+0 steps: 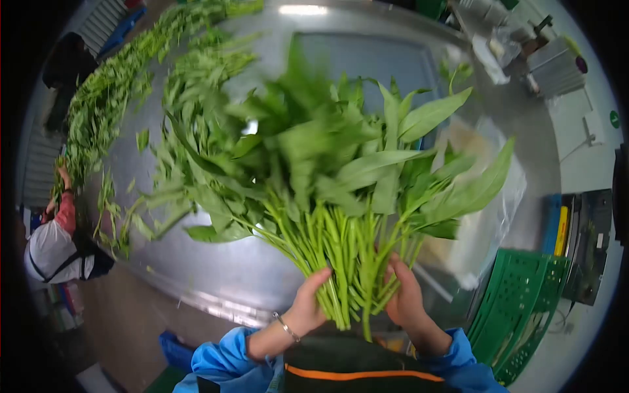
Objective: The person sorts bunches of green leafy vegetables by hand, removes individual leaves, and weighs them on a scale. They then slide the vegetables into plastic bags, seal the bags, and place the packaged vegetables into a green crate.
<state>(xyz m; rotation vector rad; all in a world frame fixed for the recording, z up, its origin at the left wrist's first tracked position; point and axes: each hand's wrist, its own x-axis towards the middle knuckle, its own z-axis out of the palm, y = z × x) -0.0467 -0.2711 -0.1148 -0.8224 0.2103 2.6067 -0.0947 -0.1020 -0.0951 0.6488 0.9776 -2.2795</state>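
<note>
A large bunch of water spinach (344, 245) stands upright in front of me, its leaves spread upward and its cut stem ends pointing down. My left hand (306, 309) wraps round the stems from the left, thumb up. From the right, my right hand (403, 298) closes on the same stems, some of which hide its fingers. Upper leaves are smeared by motion. Behind and left of the bunch, more loose water spinach (203, 82) lies on the metal table (216, 268).
A long heap of greens (105, 108) runs along the table's left side, where a co-worker (56, 242) reaches into it. A grey-blue tray (367, 52) lies at the back. Clear plastic (511, 190) is on the right, with green crates (517, 301) beyond the table edge.
</note>
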